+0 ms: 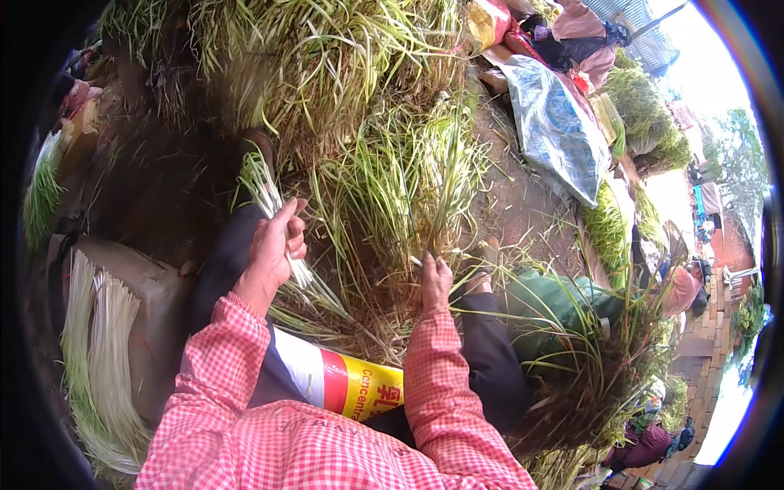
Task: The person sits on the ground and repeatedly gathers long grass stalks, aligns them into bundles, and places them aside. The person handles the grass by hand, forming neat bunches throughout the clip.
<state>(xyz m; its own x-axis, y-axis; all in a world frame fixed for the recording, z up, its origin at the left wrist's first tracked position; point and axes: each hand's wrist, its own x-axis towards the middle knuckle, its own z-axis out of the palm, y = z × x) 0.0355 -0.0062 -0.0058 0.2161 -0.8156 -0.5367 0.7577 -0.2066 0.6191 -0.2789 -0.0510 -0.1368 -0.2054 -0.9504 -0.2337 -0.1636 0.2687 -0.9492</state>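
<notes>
My left hand is closed around a small bunch of slender stalks resembling chives, with pale stems and green leaf ends. The white stem ends stick out below the fist, towards my lap. My right hand is at the brown base of a heap of uncleaned stalks, its fingers curled together at the roots. A short white piece shows beside its fingertips; whether the hand grips any stalks is hidden. A printed white, red and yellow sack lies across my lap.
At the left, cleaned pale stalks lie on a grey-brown surface. A larger stalk pile rises ahead. A green sack-like bundle and rooted stalks sit at my right. Beyond are plastic sheeting and several people.
</notes>
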